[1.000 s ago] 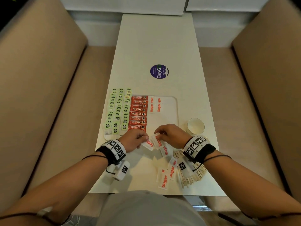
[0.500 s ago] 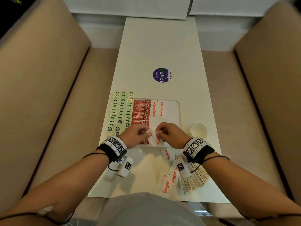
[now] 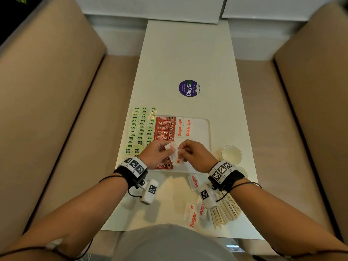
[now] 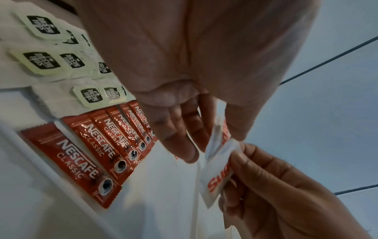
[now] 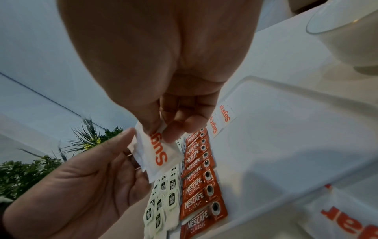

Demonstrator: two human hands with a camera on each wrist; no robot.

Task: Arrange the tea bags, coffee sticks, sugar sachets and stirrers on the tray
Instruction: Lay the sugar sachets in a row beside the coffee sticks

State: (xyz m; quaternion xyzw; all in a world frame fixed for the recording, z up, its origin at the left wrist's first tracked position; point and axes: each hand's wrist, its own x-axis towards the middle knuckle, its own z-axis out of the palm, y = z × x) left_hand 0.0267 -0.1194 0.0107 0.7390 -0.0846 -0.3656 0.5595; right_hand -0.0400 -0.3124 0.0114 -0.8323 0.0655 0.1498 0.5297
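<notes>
The white tray (image 3: 204, 132) carries rows of green-tagged tea bags (image 3: 141, 129) along its left side, a column of red coffee sticks (image 3: 164, 128) and two sugar sachets (image 3: 183, 127). Over the tray's near part my left hand (image 3: 160, 152) and right hand (image 3: 186, 150) meet. My left thumb and fingers hold a sugar sachet (image 4: 222, 132). The right hand pinches the top of another sugar sachet (image 5: 157, 152) beside it. Loose sugar sachets (image 3: 194, 181) and a pile of wooden stirrers (image 3: 226, 211) lie on the table near me, partly under my right wrist.
A white cup (image 3: 231, 154) stands on the table just right of the tray. A round purple sticker (image 3: 189, 88) lies farther up the white table (image 3: 188, 53). Beige benches flank both sides. More sachets (image 3: 192, 217) lie near the front edge.
Both hands have lifted sugar sachets off the table in front of the tray and carried them forward over the tray's near part.
</notes>
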